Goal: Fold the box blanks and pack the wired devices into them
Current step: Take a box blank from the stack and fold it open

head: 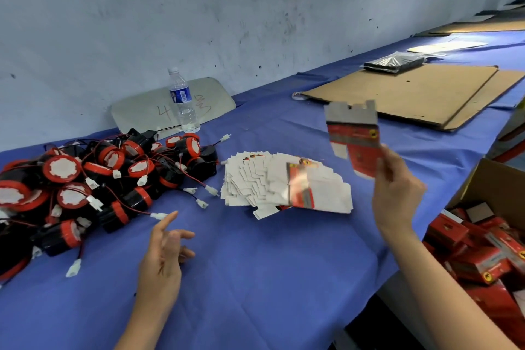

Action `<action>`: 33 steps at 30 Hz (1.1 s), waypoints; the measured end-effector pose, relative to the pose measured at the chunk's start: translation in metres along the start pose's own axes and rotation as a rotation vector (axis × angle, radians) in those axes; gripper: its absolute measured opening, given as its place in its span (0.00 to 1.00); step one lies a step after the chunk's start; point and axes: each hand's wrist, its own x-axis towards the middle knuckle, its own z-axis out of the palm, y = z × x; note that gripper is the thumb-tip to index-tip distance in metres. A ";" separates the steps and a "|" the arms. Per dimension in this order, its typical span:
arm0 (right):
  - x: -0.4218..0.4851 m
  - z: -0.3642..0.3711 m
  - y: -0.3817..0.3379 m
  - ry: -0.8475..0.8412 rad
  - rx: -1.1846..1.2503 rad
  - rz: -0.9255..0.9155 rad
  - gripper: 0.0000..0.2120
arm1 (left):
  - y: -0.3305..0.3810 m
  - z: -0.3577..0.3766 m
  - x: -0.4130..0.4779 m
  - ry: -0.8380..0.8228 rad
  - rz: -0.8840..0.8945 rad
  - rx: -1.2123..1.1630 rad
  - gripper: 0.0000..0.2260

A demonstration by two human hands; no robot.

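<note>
- Left hand [164,253], lower centre: fingers loosely spread, holding nothing, above the blue table [255,278].
- Right hand [396,187], centre right: pinches one flat box blank [353,136], red and grey print, blurred, raised.
- Fanned stack of blanks [284,185], centre: count unclear, perhaps dozens.
- Pile of wired devices [99,179], left: black bodies, red rims.

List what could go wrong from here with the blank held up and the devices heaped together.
1. The right hand pinches the flat box blank only at its lower corner; with so small a grip it may slip or crease during folding.
2. The wired devices lie heaped with their wires crossing, so lifting one may drag others along.
3. The fanned stack of blanks lies loose beside the heap; a dragged wire could scatter it.
</note>
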 end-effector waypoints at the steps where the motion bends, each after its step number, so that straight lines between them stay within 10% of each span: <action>1: 0.001 -0.001 -0.009 0.055 0.122 0.108 0.13 | 0.001 0.001 0.000 0.014 0.002 -0.003 0.15; 7: -0.051 0.028 -0.105 -0.572 0.623 0.164 0.17 | 0.025 0.008 -0.002 0.061 0.031 -0.153 0.39; 11: -0.097 0.066 -0.145 -0.922 0.604 0.046 0.26 | 0.032 0.008 -0.003 0.243 -0.046 -0.135 0.35; 33: -0.144 0.072 -0.148 -1.216 0.814 -0.050 0.32 | 0.029 0.016 -0.011 -0.040 0.019 -0.183 0.36</action>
